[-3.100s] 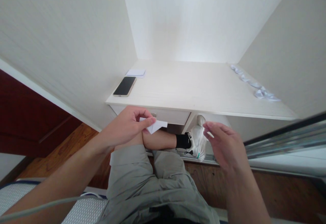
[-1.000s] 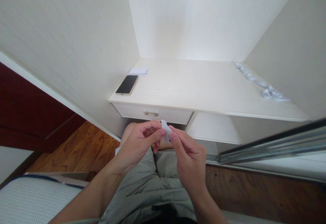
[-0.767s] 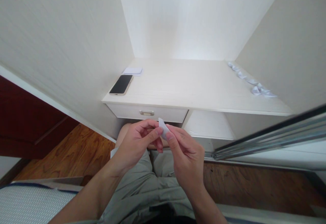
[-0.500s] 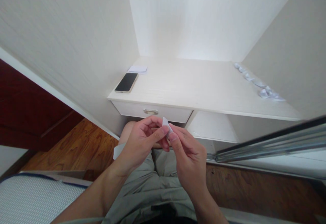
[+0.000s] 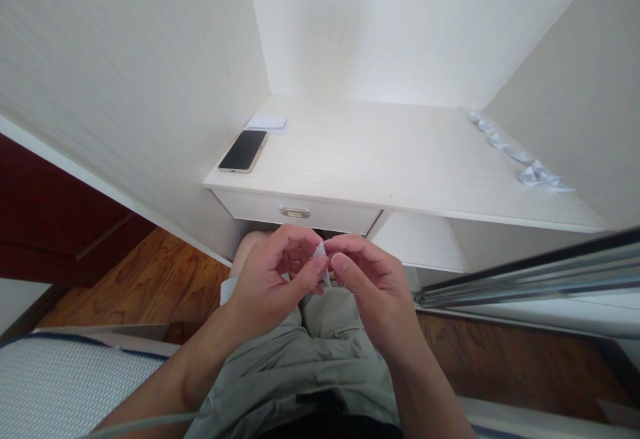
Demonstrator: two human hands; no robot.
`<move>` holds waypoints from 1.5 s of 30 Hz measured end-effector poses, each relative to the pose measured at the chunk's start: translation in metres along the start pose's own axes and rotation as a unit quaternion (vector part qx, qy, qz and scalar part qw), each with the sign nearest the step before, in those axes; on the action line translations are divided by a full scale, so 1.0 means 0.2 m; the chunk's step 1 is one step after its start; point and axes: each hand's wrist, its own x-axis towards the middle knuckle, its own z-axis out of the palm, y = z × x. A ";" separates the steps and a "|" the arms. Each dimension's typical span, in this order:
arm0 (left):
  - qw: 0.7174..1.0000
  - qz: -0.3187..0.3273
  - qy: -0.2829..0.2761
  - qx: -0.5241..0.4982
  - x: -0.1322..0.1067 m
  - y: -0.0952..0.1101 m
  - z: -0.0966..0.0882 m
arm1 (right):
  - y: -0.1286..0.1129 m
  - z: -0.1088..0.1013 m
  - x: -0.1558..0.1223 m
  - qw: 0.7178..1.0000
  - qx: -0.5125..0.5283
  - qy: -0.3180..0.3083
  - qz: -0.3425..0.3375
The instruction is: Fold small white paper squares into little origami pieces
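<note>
A small piece of white folded paper stands upright between my hands, just above my lap. My left hand is closed on it, the thumb pressed on its near face and the fingers curled behind. From the right, my right hand meets the paper's edge with its curled fingertips, its thumb held a little off the near face. The lower part of the paper is partly covered by the fingers.
On the white shelf top lie a phone and white paper sheets at the left. Several folded white paper pieces line the right side. Below are a drawer and open compartments. A metal sliding-door track runs at the right.
The paper has turned more upright in my fingers. My right thumb has moved off its face, and the right hand has shifted slightly right. The view has shifted a little.
</note>
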 end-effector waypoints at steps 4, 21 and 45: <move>0.997 0.037 -0.008 0.067 -0.01 -0.01 -0.02 | -0.01 0.00 0.02 1.000 0.003 -0.007 0.017; 0.959 0.118 -0.028 0.255 -0.01 -0.01 -0.02 | -0.12 -0.01 0.01 0.945 -0.304 0.052 -0.109; 0.919 0.179 0.001 0.352 0.02 -0.02 0.02 | -0.15 0.01 0.00 0.890 -0.417 0.089 -0.160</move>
